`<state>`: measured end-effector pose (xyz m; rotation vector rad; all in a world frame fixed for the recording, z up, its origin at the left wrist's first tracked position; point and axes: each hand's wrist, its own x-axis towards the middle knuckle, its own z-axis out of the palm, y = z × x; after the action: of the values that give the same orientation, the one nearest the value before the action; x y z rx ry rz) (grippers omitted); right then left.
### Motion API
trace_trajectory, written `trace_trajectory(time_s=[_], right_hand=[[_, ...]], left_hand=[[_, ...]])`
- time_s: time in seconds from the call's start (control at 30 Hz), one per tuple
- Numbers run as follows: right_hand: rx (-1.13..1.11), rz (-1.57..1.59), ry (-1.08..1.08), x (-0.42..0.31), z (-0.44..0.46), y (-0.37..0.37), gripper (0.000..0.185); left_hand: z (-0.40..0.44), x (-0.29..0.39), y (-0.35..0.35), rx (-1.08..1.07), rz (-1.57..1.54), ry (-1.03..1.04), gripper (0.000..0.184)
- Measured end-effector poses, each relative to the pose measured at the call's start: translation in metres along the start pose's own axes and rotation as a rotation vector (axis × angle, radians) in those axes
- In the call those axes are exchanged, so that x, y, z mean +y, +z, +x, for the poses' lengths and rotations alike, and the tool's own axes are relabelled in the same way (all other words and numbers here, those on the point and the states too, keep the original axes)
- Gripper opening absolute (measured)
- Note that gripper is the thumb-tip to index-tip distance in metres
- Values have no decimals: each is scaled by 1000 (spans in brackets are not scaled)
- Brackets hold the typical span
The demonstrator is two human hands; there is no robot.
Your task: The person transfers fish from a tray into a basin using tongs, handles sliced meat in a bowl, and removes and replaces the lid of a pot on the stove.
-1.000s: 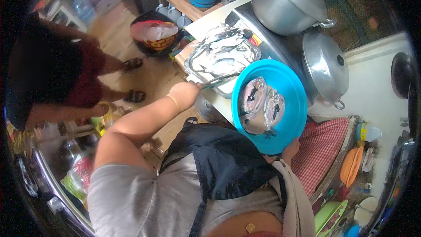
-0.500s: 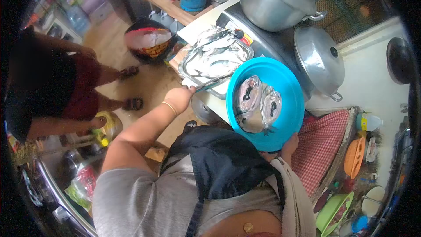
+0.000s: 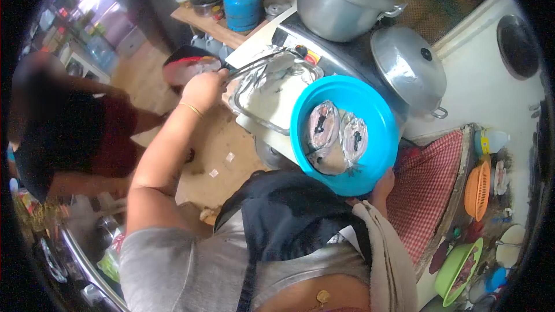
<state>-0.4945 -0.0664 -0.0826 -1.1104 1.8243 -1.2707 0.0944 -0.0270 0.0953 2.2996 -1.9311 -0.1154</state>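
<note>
My left hand (image 3: 205, 86) is closed round the handle end of a long, thin metal utensil (image 3: 254, 63) that reaches over the far side of a metal tray (image 3: 260, 124). Its exact kind is hard to make out. Silvery fish (image 3: 277, 66) lie at the tray's far and left sides, and a whitish surface fills the middle. A blue basin (image 3: 384, 133) is tilted beside the tray, with my right hand (image 3: 384, 185) gripping its lower right rim; some of those fingers are hidden. Inside the basin rest cut fish pieces (image 3: 324, 127) with pale flesh and dark centres.
A large metal pot (image 3: 341, 11) and a lidded pot (image 3: 407, 69) stand on the stove beyond the basin. Red checked cloth (image 3: 425, 190) lies at the right, near an orange basket (image 3: 478, 190) and green basin (image 3: 457, 268). Another person (image 3: 75, 133) stands at the left.
My left hand has moved away and to the left with the metal utensil, now across the tray's far side. More whitish surface shows in the tray. My right hand still holds the basin.
</note>
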Motion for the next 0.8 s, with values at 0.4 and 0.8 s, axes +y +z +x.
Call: trace_trajectory(time_s=[0.4, 0.8], right_hand=[[-13, 156, -29, -17, -15, 7, 41], [73, 54, -87, 32, 7, 5, 39]], left_hand=[[34, 24, 59, -25, 202, 2, 24], [-3, 35, 79, -78, -3, -129, 41]])
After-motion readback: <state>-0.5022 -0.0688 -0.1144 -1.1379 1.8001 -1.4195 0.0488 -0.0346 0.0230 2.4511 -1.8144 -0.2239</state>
